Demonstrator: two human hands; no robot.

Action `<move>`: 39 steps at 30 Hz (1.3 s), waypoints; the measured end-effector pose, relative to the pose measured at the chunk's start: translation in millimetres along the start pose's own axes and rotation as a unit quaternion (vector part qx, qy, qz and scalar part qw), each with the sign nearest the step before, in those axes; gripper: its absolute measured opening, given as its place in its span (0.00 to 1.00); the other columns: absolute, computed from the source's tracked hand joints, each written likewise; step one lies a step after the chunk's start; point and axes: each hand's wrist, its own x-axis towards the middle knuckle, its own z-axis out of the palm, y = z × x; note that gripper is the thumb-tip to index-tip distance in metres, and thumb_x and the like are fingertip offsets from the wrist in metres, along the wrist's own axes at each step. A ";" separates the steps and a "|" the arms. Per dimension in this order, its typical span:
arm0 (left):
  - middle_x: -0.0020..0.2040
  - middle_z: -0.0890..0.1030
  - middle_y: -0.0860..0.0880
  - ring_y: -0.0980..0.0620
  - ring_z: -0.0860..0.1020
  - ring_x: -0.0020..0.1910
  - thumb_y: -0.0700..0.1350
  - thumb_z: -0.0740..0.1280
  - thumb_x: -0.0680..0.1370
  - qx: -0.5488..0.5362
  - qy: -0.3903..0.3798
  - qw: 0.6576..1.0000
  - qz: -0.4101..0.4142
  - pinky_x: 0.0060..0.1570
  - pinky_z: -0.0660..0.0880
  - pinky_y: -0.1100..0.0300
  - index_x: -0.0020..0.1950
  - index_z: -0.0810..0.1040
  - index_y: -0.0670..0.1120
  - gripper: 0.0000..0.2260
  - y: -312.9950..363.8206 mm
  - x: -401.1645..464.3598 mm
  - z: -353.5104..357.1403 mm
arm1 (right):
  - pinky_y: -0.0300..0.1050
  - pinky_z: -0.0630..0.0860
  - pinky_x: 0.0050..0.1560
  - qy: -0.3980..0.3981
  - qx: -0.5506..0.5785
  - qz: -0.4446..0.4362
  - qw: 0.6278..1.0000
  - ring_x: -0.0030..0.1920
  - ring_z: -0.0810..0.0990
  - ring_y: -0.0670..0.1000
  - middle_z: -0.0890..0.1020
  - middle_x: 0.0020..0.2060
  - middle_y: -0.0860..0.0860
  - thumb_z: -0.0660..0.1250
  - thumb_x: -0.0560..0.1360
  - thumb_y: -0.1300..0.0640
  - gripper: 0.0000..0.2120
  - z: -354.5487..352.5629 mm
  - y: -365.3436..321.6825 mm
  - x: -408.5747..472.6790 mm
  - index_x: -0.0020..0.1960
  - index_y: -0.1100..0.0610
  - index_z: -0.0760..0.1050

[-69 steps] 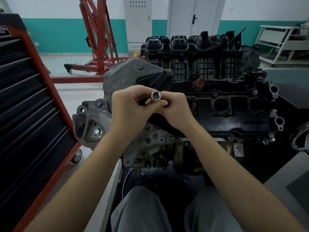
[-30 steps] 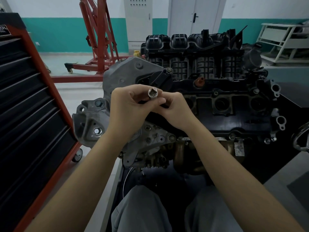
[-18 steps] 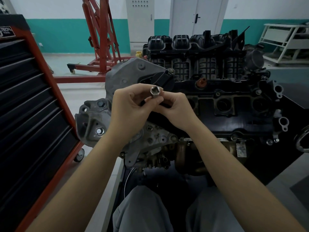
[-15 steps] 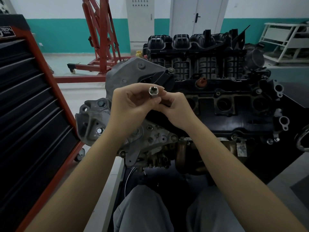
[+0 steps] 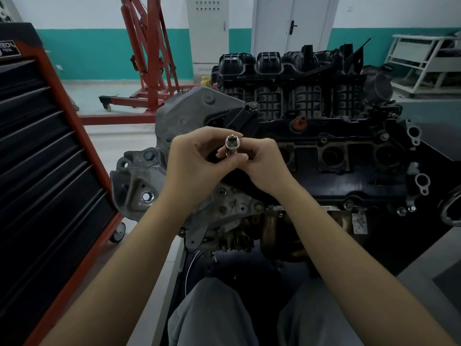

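A small chrome socket (image 5: 232, 145) stands upright between both hands, its square drive hole facing me. My left hand (image 5: 197, 166) has fingers curled round its left side, the thumb reaching toward it. My right hand (image 5: 262, 166) pinches the socket's lower part with curled fingers. Both hands hover above the front left of a car engine (image 5: 324, 151) with a black plastic intake manifold (image 5: 287, 76) at the back and a grey cast bracket (image 5: 184, 113) on the left. What lies under the socket is hidden by the fingers.
A black and red tool cabinet (image 5: 47, 171) on casters stands close at the left. A red engine hoist (image 5: 147, 56) stands behind on the floor. A white rack (image 5: 424, 63) is at the far right. My knees in grey trousers (image 5: 212, 313) are below.
The socket has tipped more upright and sits a little higher between the fingers. My left fingers have loosened round it. Both hands stay over the same spot of the engine.
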 end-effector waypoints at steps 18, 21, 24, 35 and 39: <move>0.44 0.84 0.54 0.56 0.84 0.44 0.34 0.75 0.69 0.003 0.028 1.000 -0.006 0.47 0.79 0.62 0.50 0.82 0.46 0.12 -1.4 0.0 0.8 | 0.48 0.78 0.57 -0.017 -0.003 -0.028 0.999 0.53 0.83 0.49 0.84 0.50 0.53 0.70 0.74 0.66 0.12 -1.2 -3.5 -1.4 0.57 0.63 0.80; 0.45 0.84 0.50 0.54 0.84 0.45 0.31 0.74 0.70 -0.026 -0.010 1.000 -0.010 0.48 0.78 0.62 0.52 0.82 0.42 0.13 -0.7 0.3 -2.7 | 0.47 0.79 0.55 -0.005 0.005 -0.013 1.000 0.51 0.84 0.50 0.85 0.47 0.54 0.71 0.72 0.68 0.10 -0.1 -2.1 -0.7 0.54 0.63 0.81; 0.44 0.85 0.50 0.55 0.84 0.44 0.36 0.78 0.67 0.043 0.007 0.999 0.005 0.46 0.79 0.63 0.48 0.83 0.42 0.11 1.0 -1.0 -2.4 | 0.44 0.80 0.52 0.022 0.004 0.000 1.000 0.47 0.84 0.49 0.85 0.42 0.52 0.73 0.70 0.67 0.08 -1.1 -0.5 -0.8 0.49 0.60 0.82; 0.44 0.85 0.47 0.52 0.84 0.45 0.35 0.77 0.68 0.014 -0.008 1.000 -0.001 0.48 0.80 0.59 0.49 0.83 0.40 0.11 -0.4 -0.9 -1.8 | 0.49 0.80 0.52 0.024 -0.007 -0.001 1.000 0.46 0.84 0.52 0.85 0.43 0.56 0.73 0.70 0.67 0.06 -1.2 -0.8 -0.3 0.48 0.65 0.82; 0.42 0.84 0.51 0.54 0.84 0.42 0.36 0.77 0.68 0.026 0.039 0.999 0.010 0.46 0.79 0.61 0.46 0.84 0.43 0.09 -0.6 -1.6 1.0 | 0.49 0.80 0.53 0.005 -0.002 -0.019 1.000 0.49 0.84 0.50 0.85 0.45 0.54 0.73 0.72 0.64 0.08 -1.5 -2.1 -1.1 0.51 0.63 0.81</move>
